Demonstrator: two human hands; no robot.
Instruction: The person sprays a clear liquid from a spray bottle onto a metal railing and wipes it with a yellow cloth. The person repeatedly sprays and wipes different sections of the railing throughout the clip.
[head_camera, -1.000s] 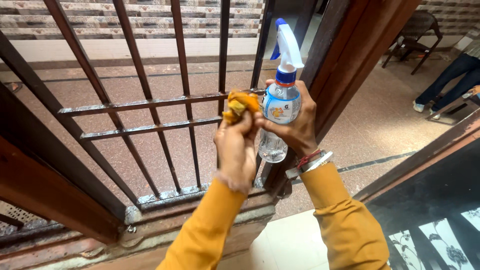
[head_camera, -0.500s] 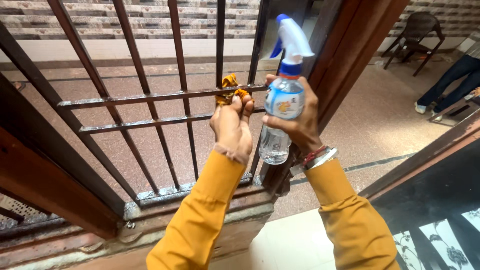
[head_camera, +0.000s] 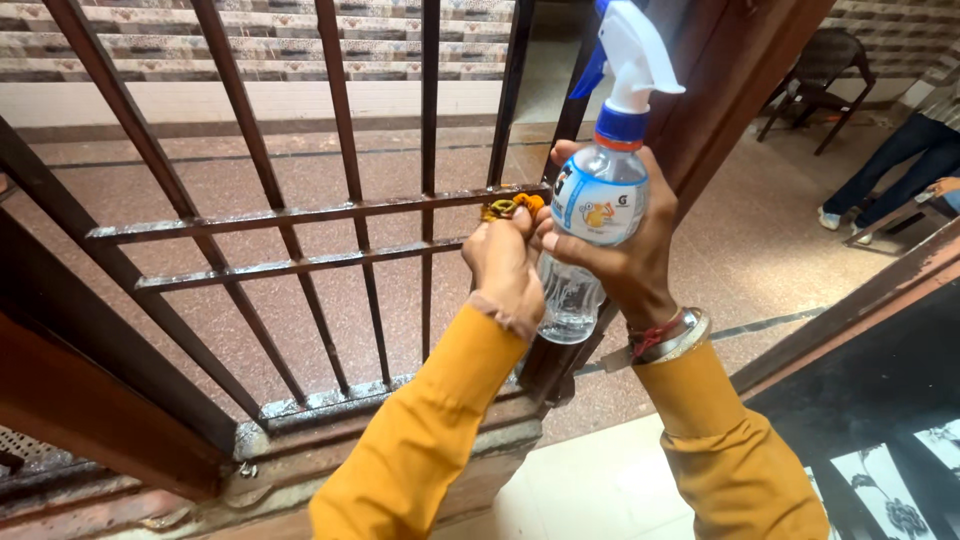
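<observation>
Cloth (head_camera: 512, 206): small orange-yellow rag, crumpled into a wad, only a bit showing above your knuckles. It sits against the upper horizontal crossbar (head_camera: 300, 213) of the brown metal gate grille (head_camera: 350, 180), close to the gate's right-hand upright, at about 12 o'clock from your wrist.

Spray bottle (head_camera: 595, 215): clear plastic body, liquid visible in the lower part, white-and-blue label band, orange collar, white trigger head with blue nozzle. Held upright, tipped slightly right, nozzle end near the top frame edge. It lies at 3 o'clock from the cloth, just beside it.

Left hand (head_camera: 505, 265): fingers curled tight around the cloth, pressing it onto the crossbar. Back of hand faces the camera; forearm in a mustard sleeve rises from 7 o'clock.

Right hand (head_camera: 625, 260): wrapped around the bottle's midsection, thumb on the near side of the label, fingers hidden behind. Red thread and metal bangle at the wrist. Forearm enters from 5 o'clock. The two hands nearly touch.

Crossbars show pale dusty patches. A dark chair (head_camera: 815, 75) and another person's jeans-clad legs (head_camera: 890, 165) stand at 2 o'clock, well apart.
</observation>
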